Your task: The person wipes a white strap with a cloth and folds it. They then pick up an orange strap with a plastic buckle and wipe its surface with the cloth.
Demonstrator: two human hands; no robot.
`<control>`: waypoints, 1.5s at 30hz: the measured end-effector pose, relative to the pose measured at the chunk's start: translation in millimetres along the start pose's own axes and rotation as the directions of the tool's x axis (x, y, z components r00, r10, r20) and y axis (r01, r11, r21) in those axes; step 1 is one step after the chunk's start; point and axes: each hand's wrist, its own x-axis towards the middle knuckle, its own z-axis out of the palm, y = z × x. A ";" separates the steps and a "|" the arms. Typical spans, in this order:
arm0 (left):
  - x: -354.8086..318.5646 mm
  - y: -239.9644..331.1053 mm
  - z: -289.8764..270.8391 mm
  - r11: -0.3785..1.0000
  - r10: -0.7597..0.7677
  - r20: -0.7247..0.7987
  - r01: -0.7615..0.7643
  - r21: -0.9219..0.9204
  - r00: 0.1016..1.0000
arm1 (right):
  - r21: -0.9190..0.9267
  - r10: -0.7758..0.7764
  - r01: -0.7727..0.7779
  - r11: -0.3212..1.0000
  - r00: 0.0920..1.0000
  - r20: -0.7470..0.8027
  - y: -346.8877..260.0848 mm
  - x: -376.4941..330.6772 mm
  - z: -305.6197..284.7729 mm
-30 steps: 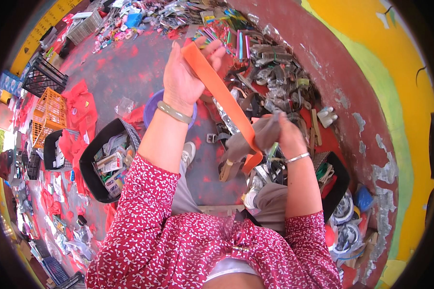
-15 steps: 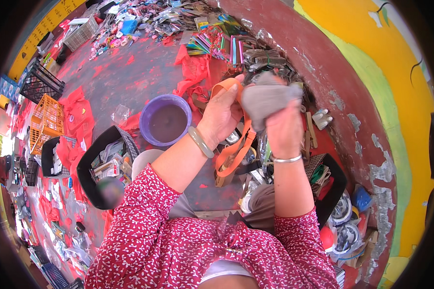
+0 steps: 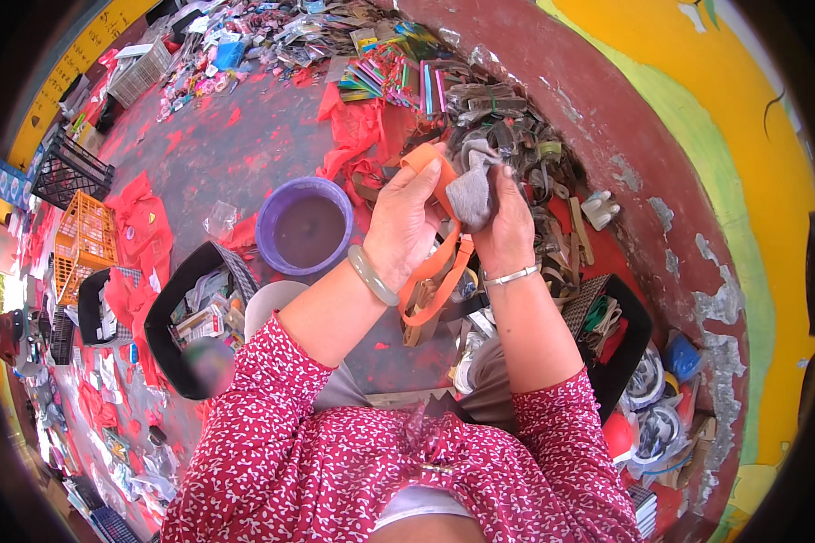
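My left hand (image 3: 405, 220) is closed on an orange strap (image 3: 423, 161), whose loop hangs down below between my wrists. In my right hand (image 3: 507, 228) is a crumpled grey cloth (image 3: 471, 194), gripped and pressed close to the strap. Left of my left forearm stands a purple basin (image 3: 264, 237) with murky grey-brown water (image 3: 309, 232) in it. The part of the strap behind my left fingers and the cloth is hidden.
Black bins with mixed goods stand at left (image 3: 160, 328) and right (image 3: 638, 339). An orange crate (image 3: 85, 237) is farther left. Beyond my hands, packaged goods and a pile of straps (image 3: 493, 104) lie along the peeling red wall (image 3: 597, 118). Red cloth (image 3: 353, 127) lies on the floor.
The grey cloth, spread out and blurred before, is now bunched up. My right hand has moved left and slightly down, closer to my left hand, which still holds the orange strap.
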 end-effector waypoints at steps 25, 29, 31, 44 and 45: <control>-5.7 -1.4 -20.2 0.994 -0.095 -0.023 0.096 0.052 0.995 | -0.960 -0.481 0.278 0.018 0.845 0.235 17.8 -8.3 9.2; -13.3 -5.1 -8.9 0.996 -0.066 0.018 0.065 0.056 0.998 | -0.822 -0.293 0.057 0.567 0.946 -0.136 12.3 8.9 -10.4; -14.4 -5.2 -7.0 0.996 -0.084 0.050 0.083 0.021 0.995 | -0.590 -0.130 -0.003 0.808 0.974 -0.183 5.9 11.9 -14.2; -5.8 -14.7 -13.3 0.999 -0.003 -0.013 0.003 0.038 1.000 | -0.828 -0.315 0.320 0.461 0.931 0.184 21.2 -3.7 0.8; -6.4 -18.2 -15.6 0.999 -0.037 -0.044 0.038 0.033 0.998 | -0.696 -0.226 0.195 0.691 0.973 0.048 24.0 -4.9 1.4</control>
